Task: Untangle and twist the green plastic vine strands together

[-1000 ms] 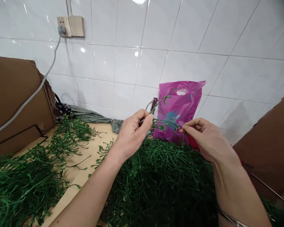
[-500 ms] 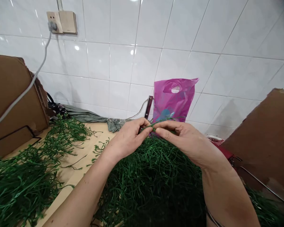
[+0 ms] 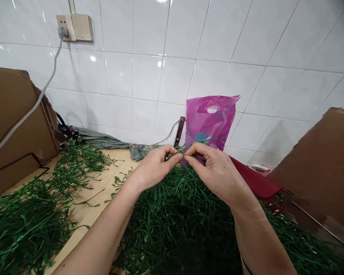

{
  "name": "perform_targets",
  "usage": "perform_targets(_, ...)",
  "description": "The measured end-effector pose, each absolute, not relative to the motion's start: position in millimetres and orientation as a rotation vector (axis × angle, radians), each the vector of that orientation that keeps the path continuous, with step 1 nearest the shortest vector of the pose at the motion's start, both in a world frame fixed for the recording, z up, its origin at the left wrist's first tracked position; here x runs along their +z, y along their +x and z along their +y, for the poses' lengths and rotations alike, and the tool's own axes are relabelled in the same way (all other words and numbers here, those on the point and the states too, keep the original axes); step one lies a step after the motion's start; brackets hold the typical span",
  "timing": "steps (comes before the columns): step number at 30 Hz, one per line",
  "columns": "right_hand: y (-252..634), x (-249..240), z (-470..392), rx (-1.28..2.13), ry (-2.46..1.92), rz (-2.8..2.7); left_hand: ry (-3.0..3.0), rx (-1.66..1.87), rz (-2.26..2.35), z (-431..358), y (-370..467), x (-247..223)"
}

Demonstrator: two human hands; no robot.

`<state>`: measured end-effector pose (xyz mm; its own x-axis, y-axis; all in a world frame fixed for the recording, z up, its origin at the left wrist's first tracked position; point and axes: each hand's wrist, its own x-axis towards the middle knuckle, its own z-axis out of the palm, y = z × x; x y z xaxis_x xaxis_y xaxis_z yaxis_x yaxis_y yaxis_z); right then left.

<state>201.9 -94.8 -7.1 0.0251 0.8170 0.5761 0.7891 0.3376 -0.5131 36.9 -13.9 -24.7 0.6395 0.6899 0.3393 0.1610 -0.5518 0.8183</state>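
Note:
My left hand (image 3: 157, 167) pinches thin green plastic stems (image 3: 176, 152) between thumb and fingers. Touching it at the fingertips, my right hand (image 3: 215, 168) grips the same stems, its thumb and index finger pressed together. Loose ends of the stems stick out to the upper right, in front of a purple bag (image 3: 208, 118). Below both hands lies a large heap of green artificial stems (image 3: 183, 214). Where exactly the stems join is hidden by my fingertips.
More green stems (image 3: 25, 225) lie on the tan surface (image 3: 88, 204) at left. Cardboard (image 3: 14, 122) stands at left, another cardboard piece (image 3: 323, 164) at right. A red item (image 3: 255, 181) lies behind my right forearm. A white cable (image 3: 46, 86) hangs from the wall socket (image 3: 74, 28).
My right hand has shifted left and turned more upright, its fingers bending closer around the stems. More of the red item shows. My left hand has moved only slightly.

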Motion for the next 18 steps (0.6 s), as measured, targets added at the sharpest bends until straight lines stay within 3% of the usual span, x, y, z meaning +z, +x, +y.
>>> perform_targets(7,205,-2,-96,0.408,-1.363,-1.702,2.145,0.845,0.58,-17,32,-17)
perform_targets(18,202,-9,-91,0.066,-1.527,-1.749,2.277,0.779,0.84,-27,41,-21)
